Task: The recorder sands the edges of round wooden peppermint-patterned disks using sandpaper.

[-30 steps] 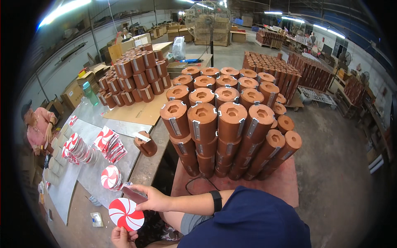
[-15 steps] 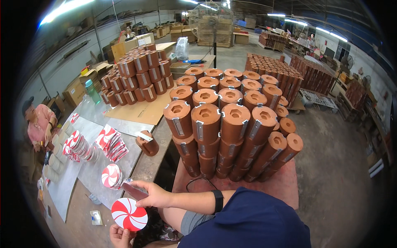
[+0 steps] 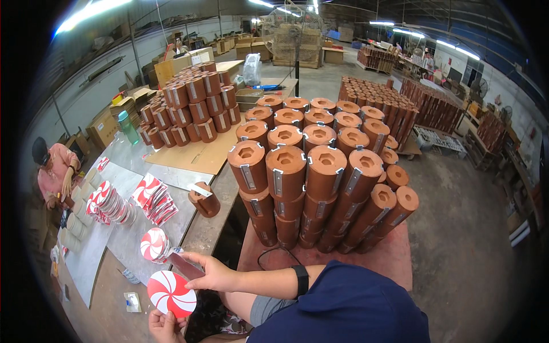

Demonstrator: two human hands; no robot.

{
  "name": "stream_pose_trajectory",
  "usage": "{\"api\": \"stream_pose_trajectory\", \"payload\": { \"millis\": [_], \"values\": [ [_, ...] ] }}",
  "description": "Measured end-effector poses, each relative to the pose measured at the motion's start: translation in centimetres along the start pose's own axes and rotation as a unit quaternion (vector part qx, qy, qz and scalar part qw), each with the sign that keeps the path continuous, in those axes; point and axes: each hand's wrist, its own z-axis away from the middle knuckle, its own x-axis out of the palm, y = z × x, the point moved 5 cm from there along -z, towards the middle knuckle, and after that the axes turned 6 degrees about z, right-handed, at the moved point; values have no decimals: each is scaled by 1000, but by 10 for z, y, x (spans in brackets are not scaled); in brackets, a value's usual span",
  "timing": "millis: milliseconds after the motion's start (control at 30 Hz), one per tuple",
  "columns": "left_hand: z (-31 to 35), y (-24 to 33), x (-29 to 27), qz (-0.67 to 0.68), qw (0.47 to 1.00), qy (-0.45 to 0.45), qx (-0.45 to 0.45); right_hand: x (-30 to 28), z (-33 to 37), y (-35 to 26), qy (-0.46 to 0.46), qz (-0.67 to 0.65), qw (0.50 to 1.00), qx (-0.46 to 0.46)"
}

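My left hand pinches the lower edge of a round red-and-white swirl disc, which faces up at a tilt. In my right hand is a flat, dark reddish blade-like tool, its exact kind unclear. The thumb of that hand is at the disc's right edge. Just beyond the tool stands a short stack of round swirl discs. Farther off on the table are a fanned stack of swirl pieces and a leaning row of swirl discs.
Brown cylinders with hexagonal holes are stacked on a red platform to the right. One brown cylinder stands near the table's edge. A smaller cylinder pile and a green bottle are farther back. A person works at far left.
The held disc and my left hand have shifted slightly left and up, and the disc has turned a little. My right hand keeps the tool. The person at left has lowered their head.
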Motion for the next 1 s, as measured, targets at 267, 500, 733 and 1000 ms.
{"api": "stream_pose_trajectory", "payload": {
  "millis": [267,500,733,1000],
  "values": [
    [-3,-13,3,53,999,1,13,0,3,-1,35,41,995,-89],
    [6,-10,-13,42,996,-64,39,10,-2,5,70,-3,996,-50],
    [2,-3,21,39,999,-14,24,-10,-1,-7,109,-140,983,49],
    [10,-3,10,81,996,-29,26,7,-2,-10,70,-166,982,56]
  ]
}}
